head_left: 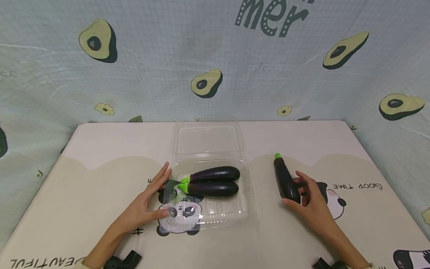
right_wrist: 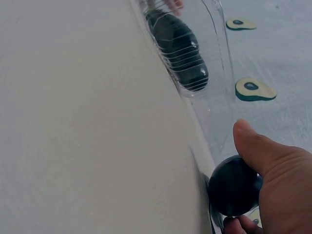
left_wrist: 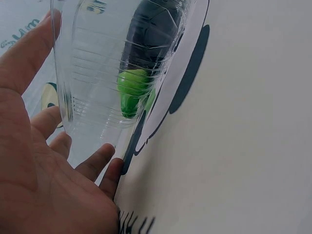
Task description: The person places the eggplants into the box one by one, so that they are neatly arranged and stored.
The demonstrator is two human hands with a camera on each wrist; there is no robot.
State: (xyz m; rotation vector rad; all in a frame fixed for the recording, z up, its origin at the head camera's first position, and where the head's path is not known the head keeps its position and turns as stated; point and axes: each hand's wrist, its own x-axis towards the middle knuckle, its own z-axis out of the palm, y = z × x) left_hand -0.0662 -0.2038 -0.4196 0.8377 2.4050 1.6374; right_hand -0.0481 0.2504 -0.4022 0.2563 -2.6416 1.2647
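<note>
A clear plastic clamshell box [head_left: 228, 215] lies with its lid folded back. Inside it, two dark purple eggplants [head_left: 215, 174] sit side by side, green stems to the left. My left hand [head_left: 144, 207] is at the box's left side, fingers spread and mostly straight; in the left wrist view the thumb touches the wall. A third eggplant [head_left: 284, 179] lies on the table right of the box, stem pointing away. My right hand [head_left: 314, 203] holds it near its thick end, thumb on one side and bent fingers on the other. The fingers' undersides are partly hidden.
The transparent lid [head_left: 208, 140] extends toward the back of the table. The table [head_left: 100, 194] carries a mat with printed pandas and words. A hanging cloth [head_left: 151, 74] with avocado prints stands behind the table's far edge.
</note>
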